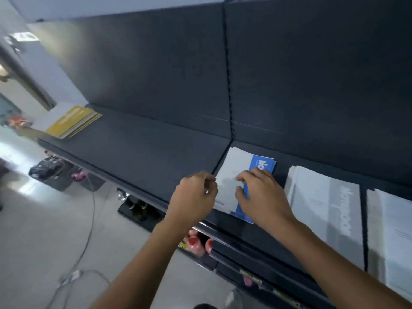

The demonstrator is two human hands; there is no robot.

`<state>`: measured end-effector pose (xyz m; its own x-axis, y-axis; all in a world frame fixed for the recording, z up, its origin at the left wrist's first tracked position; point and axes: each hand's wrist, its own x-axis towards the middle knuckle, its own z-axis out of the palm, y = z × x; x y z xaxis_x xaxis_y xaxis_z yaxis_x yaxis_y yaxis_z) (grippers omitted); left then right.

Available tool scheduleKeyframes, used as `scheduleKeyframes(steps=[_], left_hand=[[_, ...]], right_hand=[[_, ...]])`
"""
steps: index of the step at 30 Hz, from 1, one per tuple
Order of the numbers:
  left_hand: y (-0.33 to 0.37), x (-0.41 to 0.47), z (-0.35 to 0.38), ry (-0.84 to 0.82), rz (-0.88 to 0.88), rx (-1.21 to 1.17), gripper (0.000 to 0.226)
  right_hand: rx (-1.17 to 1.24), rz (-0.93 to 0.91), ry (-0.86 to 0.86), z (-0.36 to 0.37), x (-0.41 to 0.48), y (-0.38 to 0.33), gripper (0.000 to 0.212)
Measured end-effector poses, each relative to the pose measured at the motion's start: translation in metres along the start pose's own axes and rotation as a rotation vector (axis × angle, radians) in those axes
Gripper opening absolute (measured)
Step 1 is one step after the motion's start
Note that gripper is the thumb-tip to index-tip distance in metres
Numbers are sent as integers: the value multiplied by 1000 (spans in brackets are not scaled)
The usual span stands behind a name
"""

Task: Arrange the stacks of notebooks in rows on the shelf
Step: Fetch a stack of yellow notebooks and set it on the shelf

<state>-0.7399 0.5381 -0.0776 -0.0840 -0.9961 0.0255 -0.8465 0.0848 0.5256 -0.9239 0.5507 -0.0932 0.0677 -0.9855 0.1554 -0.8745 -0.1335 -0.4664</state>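
We saw the blue-and-white stack [227,175] of notebooks lying flat on the dark shelf [156,152], approx. mid-frame, just right of the seam between two shelf boards. The right hand [260,192] lay on top of it, fingers and thumb bent down and pinching at the line where white cover met blue. It covered most of the blue part, so we could read only a few letters of the printed word. The left hand [194,195] sat at the stack's left edge w/ fingers curled. Its fingertips were turned away from us, so we couldn't tell whether it gripped anything or merely touched the edge.

Just right of that stack lay a grey stack [323,208], its white lettering too blurred to read. Beyond it was another pale stack [392,230], cut off by the frame edge. A yellow stack [73,121] sat well apart at the shelf's far left end, soft and hard to make out.

Below the shelf edge we saw pink items [196,241], half hidden by the left arm and shelf lip, so no ID was possible. A cable [89,219] ran across the floor.
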Motion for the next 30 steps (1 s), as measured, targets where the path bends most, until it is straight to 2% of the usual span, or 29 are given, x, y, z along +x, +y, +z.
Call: scheduleKeyframes(steps=[11, 18, 30], left_hand=[[-177, 19, -112, 180, -162, -46, 16], [-299, 45, -189, 228, -197, -42, 19], [-420, 123, -271, 261, -193, -95, 17]], right_hand=[[54, -210, -147, 77, 92, -164, 16], [97, -239, -179, 145, 143, -284, 13], [97, -211, -154, 220, 264, -396, 10]])
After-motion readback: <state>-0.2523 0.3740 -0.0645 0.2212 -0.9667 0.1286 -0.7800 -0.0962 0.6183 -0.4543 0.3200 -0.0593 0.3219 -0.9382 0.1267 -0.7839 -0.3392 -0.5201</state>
